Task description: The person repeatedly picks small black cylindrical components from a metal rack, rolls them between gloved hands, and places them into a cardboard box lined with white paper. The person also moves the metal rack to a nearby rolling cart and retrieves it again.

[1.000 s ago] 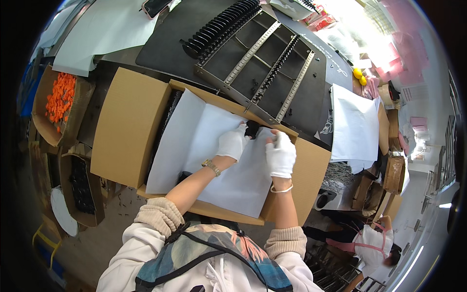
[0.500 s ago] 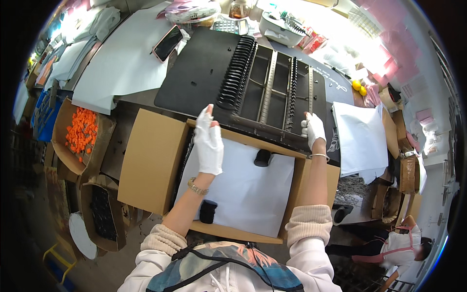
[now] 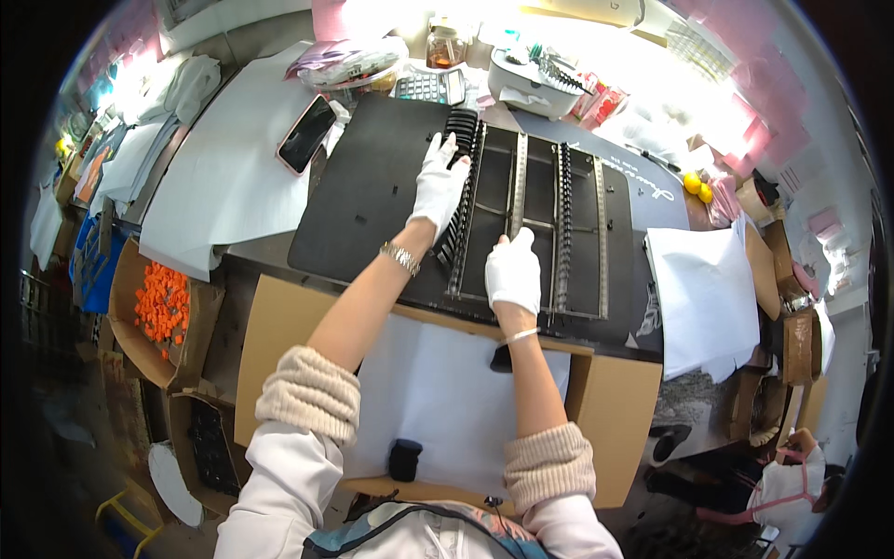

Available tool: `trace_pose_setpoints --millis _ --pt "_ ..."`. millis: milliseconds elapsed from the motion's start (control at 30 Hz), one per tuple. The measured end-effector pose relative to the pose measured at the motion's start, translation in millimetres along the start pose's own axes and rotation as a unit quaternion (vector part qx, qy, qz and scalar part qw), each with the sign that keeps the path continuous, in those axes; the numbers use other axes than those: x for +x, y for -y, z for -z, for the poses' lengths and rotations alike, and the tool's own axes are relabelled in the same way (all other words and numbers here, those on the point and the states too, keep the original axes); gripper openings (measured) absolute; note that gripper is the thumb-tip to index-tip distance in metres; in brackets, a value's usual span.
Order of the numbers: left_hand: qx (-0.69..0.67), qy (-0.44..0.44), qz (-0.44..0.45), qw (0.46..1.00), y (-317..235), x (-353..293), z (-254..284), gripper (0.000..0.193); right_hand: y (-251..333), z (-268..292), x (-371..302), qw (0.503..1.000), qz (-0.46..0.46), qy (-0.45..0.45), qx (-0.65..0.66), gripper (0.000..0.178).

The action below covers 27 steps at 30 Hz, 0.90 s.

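My left hand, in a white fingertip-less glove, lies over a row of black curved pieces lined up along a metal rack. Its fingers are stretched out, with the thumb apart on the rack side. My right hand, gloved alike, is closed at the near part of the rack's middle rail; what its fingers hold is hidden. The rack rests on a black board and carries a second, narrower black toothed row. Nearer me stands an open cardboard box with white paper inside.
Two black bundles lie on the paper, one partly behind my right forearm. A phone is left of the board. Orange pieces fill a carton at left. White sheets lie at right. Another person is at lower right.
My left hand has moved forward and right onto the black row. My right hand has left the rack's right side and moved left to the middle rail. The whole view has shifted slightly.
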<state>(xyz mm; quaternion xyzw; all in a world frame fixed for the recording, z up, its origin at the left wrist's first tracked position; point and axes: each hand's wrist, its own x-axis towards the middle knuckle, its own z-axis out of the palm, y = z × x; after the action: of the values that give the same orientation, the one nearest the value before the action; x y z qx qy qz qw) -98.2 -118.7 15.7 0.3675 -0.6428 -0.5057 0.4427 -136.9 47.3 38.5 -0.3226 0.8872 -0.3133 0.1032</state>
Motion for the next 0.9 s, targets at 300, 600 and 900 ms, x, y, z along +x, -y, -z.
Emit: trace_pose_setpoints --millis 300,600,900 --pt "0.048 0.06 -0.003 0.997 29.6 150.1 -37.1 0.041 2.1 1.4 0.9 0.999 -0.039 0.03 0.021 0.028" --pt "0.404 0.04 -0.157 0.9 -12.0 169.5 -45.2 0.038 0.4 4.1 1.9 0.999 -0.026 0.037 0.01 0.02" --pt "0.525 0.281 0.025 0.803 -31.0 142.6 -38.1 0.057 3.7 6.2 2.1 0.998 -0.046 0.037 0.003 0.023"
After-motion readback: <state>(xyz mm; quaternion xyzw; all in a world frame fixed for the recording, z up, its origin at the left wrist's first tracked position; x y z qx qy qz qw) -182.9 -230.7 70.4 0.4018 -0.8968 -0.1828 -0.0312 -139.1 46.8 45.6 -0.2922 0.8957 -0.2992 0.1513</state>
